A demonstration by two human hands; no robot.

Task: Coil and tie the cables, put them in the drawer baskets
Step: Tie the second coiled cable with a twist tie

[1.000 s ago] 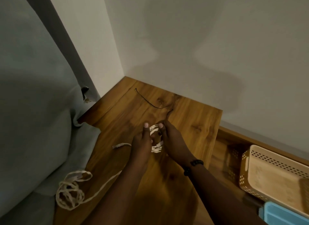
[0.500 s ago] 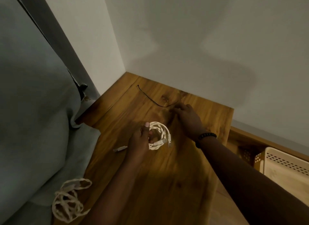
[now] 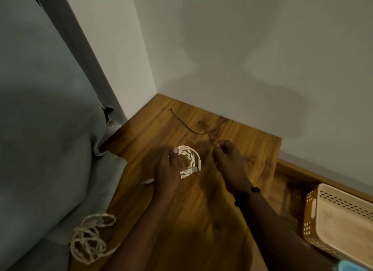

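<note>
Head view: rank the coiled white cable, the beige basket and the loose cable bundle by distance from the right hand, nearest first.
From the right hand:
1. Coiled white cable, just to its left, held by the left hand.
2. Beige basket, lower right, off the tabletop.
3. Loose cable bundle, far lower left.

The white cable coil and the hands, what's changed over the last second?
The right hand let go of the white cable coil, reached back to the black tie on the wooden top, and now pinches its near end, lifting it toward the coil. The left hand has kept hold of the coil throughout. The loose cable bundle at the near left edge stayed put.
</note>
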